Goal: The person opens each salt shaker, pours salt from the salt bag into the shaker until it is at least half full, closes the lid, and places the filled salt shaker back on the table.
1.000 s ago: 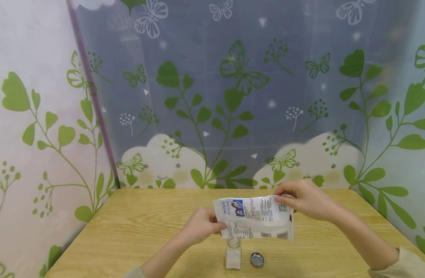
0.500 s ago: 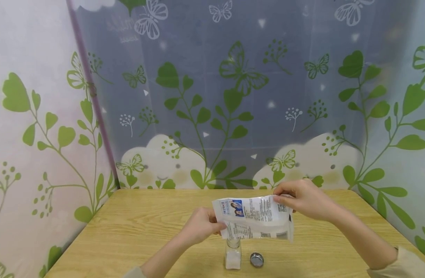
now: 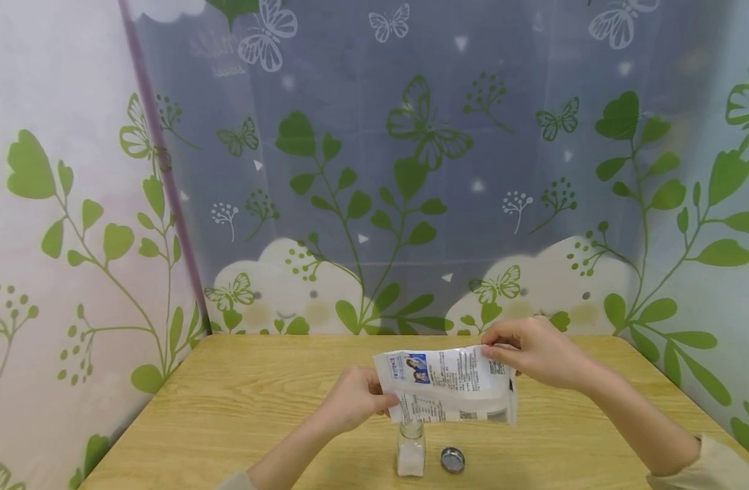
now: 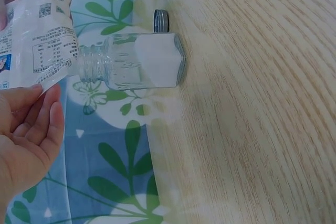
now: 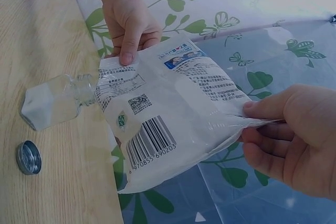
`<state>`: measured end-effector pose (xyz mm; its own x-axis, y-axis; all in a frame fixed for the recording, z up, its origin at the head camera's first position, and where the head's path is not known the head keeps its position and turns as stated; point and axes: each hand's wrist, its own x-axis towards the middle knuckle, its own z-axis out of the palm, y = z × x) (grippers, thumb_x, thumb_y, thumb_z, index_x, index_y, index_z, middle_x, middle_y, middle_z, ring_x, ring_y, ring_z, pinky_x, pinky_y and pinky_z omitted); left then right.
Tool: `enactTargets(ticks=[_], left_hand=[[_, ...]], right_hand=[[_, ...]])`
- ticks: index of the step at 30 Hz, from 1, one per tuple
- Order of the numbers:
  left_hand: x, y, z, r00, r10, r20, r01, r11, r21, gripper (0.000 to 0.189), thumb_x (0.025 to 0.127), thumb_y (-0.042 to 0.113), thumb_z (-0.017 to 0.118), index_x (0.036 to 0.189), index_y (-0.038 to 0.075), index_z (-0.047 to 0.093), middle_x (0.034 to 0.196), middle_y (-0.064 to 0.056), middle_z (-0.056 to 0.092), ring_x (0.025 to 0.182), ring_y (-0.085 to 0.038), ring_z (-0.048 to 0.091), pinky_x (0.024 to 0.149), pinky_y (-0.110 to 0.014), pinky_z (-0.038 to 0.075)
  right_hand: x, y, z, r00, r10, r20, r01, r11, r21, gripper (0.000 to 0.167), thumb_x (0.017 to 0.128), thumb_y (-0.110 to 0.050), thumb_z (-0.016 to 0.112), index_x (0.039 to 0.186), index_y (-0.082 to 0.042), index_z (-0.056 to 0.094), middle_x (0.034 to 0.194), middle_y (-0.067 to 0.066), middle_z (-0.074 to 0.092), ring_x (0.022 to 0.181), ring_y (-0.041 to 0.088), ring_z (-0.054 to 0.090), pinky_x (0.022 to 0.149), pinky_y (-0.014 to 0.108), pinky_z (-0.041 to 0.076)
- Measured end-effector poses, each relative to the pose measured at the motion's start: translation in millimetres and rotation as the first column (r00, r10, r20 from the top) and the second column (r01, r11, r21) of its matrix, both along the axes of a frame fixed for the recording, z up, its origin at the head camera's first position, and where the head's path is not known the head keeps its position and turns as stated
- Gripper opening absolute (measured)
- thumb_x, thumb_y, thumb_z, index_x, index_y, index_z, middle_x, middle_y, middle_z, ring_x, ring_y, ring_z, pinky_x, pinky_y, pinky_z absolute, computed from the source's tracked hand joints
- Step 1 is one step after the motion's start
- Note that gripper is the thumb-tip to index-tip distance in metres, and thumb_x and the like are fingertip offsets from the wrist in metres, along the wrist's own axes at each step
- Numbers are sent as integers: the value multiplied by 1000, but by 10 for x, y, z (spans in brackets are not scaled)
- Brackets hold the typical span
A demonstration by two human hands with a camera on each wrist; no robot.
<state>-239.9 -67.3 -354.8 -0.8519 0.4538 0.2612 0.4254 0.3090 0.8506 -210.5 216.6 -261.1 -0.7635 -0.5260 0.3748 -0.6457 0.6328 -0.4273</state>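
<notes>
A white plastic packet (image 3: 448,384) with dark print, a blue picture and a barcode is held tilted above the table. My left hand (image 3: 356,398) pinches its lower left corner between thumb and fingers. At the upper right end, my right hand (image 3: 534,350) pinches the packet's edge. Directly below the packet's left corner stands an upright clear glass jar (image 4: 142,61), part filled with white powder or fine grains. In the left wrist view the packet's corner meets the jar's threaded mouth. The packet's opening is hidden.
A round metal lid (image 3: 453,460) lies on the wood-grain table (image 3: 258,381) just right of the jar. Behind the table hangs a blue and white curtain (image 3: 350,170) printed with green leaves and butterflies.
</notes>
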Motion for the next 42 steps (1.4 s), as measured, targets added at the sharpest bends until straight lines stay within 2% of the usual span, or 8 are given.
enactTargets(ticks=[6,11,19,30,42], left_hand=[[-3,-3,-7,1000,8,-5,-8,1000,-8,13,76,-2,67,89,-5,70,76,-11,69,61,-15,63,59,-39,55],[2,-4,0,1000,10,-3,-10,1000,-10,13,77,-1,67,89,-5,70,76,-10,69,61,-14,63,60,-42,54],[4,-8,-2,1000,-1,-2,1,1000,3,14,77,-3,67,90,-6,70,79,-12,69,62,-14,64,58,-33,55],[-8,-9,-2,1000,17,5,-17,1000,-7,14,77,-2,67,90,-5,70,79,-11,69,62,-14,63,60,-39,55],[-7,-14,0,1000,12,-7,-12,1000,-18,14,77,-2,67,90,-4,71,77,-10,70,61,-15,63,54,-25,52]], right_hand=[[-3,0,-5,1000,1,4,-1,1000,-6,10,89,-17,62,92,-9,68,83,-1,66,59,3,55,48,24,49],[-8,1,-5,1000,2,5,-2,1000,-6,10,89,-18,62,92,-9,68,83,-2,66,59,3,55,47,24,49],[-13,-7,-5,1000,-5,-3,5,1000,5,9,89,-18,62,92,-10,67,83,-2,65,58,3,54,48,24,49],[-8,-18,5,1000,-11,-3,11,1000,3,9,89,-17,63,91,-10,68,84,-1,66,58,3,54,48,24,49],[-16,0,-25,1000,-4,9,4,1000,-10,12,90,-20,61,92,-10,67,86,-1,66,61,3,56,48,24,50]])
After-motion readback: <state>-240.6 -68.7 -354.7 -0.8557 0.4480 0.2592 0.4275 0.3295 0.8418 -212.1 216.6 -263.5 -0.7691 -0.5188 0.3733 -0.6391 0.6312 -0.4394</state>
